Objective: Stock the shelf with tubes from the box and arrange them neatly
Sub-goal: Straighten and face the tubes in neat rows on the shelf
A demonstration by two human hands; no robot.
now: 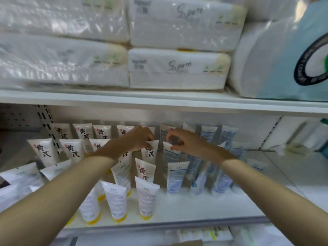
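head view looks into a white store rack. stacked packs of tissue (pixel 177 68) in clear wrap fill the upper level, with a big pack of paper rolls (pixel 262 64) just beside them on the right. below lies the white shelf (pixel 195 208), where the tubes stand on their caps in rows running front to back. white tubes with yellow caps (pixel 115 201), many with bold black characters, take the left and middle. blue and white tubes (pixel 177 178) stand just beside them on the right. further right the shelf holds a few things too blurred to make out. both bare forearms reach in from the bottom corners toward the middle of the rows. the left hand (pixel 140 139) has its fingers curled down and pinches the flat top edge of a white tube with black characters (pixel 150 153). the right hand (pixel 186 142), near the left but apart from it, pinches the top edge of a blue and white tube (pixel 171 154) between thumb and fingertips. the two held tubes stand upright, side by side, in the middle rows; their bases are hidden behind the tubes in front.
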